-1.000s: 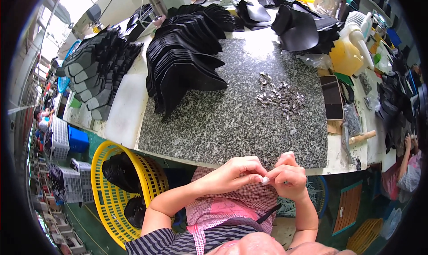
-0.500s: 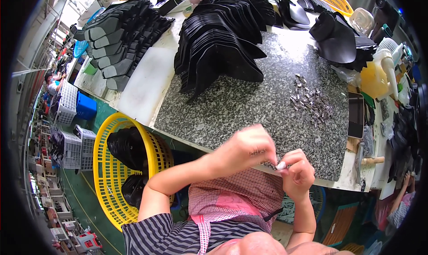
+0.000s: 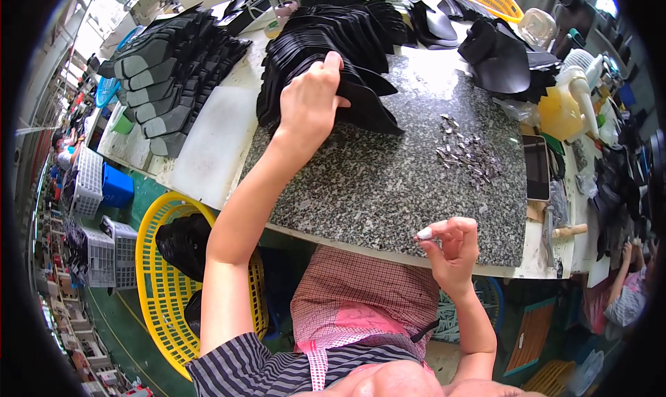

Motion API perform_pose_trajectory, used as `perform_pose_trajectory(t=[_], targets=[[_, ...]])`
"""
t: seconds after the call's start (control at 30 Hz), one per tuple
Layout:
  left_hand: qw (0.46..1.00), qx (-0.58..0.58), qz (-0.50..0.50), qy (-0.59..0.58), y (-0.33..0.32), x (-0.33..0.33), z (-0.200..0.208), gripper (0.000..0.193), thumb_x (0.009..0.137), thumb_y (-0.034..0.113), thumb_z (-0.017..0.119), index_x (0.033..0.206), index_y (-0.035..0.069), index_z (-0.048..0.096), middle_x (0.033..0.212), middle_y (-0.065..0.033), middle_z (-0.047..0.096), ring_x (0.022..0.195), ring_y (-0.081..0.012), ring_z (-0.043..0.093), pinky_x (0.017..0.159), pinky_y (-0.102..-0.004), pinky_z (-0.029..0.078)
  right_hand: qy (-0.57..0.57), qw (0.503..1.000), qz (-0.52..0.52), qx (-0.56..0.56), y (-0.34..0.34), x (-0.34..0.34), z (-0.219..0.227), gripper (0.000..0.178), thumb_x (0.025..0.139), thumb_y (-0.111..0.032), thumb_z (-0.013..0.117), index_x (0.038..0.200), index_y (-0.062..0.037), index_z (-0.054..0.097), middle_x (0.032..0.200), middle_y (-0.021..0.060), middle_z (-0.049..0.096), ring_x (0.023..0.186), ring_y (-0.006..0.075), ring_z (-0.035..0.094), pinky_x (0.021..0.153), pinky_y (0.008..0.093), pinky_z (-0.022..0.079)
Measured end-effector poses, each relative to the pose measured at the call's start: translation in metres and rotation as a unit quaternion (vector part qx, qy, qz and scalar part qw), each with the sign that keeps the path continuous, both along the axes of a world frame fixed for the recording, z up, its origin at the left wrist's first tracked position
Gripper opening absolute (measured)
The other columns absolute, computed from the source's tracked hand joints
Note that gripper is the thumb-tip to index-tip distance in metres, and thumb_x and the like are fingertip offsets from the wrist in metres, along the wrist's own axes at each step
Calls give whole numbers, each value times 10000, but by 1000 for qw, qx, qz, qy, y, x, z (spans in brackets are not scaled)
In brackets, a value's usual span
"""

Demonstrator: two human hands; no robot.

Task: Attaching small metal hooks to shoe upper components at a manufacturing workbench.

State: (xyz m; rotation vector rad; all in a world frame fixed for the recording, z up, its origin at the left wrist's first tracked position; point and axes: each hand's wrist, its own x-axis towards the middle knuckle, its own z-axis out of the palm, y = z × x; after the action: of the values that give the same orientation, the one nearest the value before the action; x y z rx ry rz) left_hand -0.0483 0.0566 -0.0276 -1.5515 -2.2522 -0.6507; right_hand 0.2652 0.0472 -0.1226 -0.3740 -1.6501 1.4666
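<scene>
My left hand (image 3: 310,105) reaches to the front of a long stack of black shoe uppers (image 3: 333,29). Its thumb and fingers close on the top edge of the frontmost upper (image 3: 368,107), partly hidden by the hand. Over the near edge of the speckled stone slab (image 3: 333,203), my right hand (image 3: 454,255) pinches a tiny metal piece (image 3: 418,239) between thumb and index finger. A white wrap (image 3: 424,234) covers that index fingertip. Farther up the slab lies a loose heap of small metal pieces (image 3: 468,154).
A white board (image 3: 211,147) and rows of black-and-grey pieces (image 3: 149,78) lie at left. Below stands a yellow basket (image 3: 149,272) holding black items. More black uppers (image 3: 499,57), a yellow container (image 3: 558,112), a phone-like dark slab (image 3: 536,166) and a hammer (image 3: 569,231) are at right.
My left hand has left my right hand and moved up and left to the stack of uppers. My right hand stays near the slab's edge, fingers pinched. The view has shifted slightly.
</scene>
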Motion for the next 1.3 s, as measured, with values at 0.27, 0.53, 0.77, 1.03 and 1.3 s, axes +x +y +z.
perform_pose_trajectory(t=[0.27, 0.53, 0.77, 1.03, 1.3], targets=[[803, -59, -234, -545, -51, 54, 11, 181, 824, 84, 784, 934, -45, 721, 804, -20, 677, 717, -51, 614, 610, -226, 484, 90, 995, -33, 25, 12, -19, 35, 567, 787, 184, 694, 1197, -22, 362, 909, 145, 648, 859, 213, 694, 762, 315, 592], [623, -164, -283, -711, -79, 88, -1, 257, 899, 12, 690, 1145, -63, 688, 977, -68, 730, 863, -75, 654, 784, -232, 539, 40, 994, -80, 58, 14, -12, 28, 593, 765, 134, 748, 1100, -68, 302, 844, 132, 677, 803, 196, 693, 758, 292, 546], [678, -161, -323, -640, -87, 96, -5, 264, 881, -9, 683, 1143, -41, 700, 968, -56, 743, 869, -50, 632, 796, -230, 531, 39, 997, -58, 39, 8, -9, 31, 590, 777, 148, 726, 1068, -85, 269, 829, 139, 664, 795, 200, 689, 765, 297, 553], [707, -162, -337, -600, -88, 104, 0, 267, 871, -29, 672, 1136, -32, 704, 955, -72, 753, 862, -55, 643, 796, -235, 535, 51, 997, -57, -28, -1, -7, 32, 597, 781, 153, 717, 1060, -91, 249, 863, 140, 647, 829, 195, 681, 778, 302, 558], [811, -83, -372, -443, -89, 116, -8, 293, 769, 8, 734, 1049, 89, 765, 872, -102, 745, 746, -238, 715, 675, -286, 546, -8, 983, -93, 160, 3, -6, 30, 670, 768, 124, 743, 1219, -42, 277, 975, 144, 648, 899, 229, 678, 806, 343, 548]])
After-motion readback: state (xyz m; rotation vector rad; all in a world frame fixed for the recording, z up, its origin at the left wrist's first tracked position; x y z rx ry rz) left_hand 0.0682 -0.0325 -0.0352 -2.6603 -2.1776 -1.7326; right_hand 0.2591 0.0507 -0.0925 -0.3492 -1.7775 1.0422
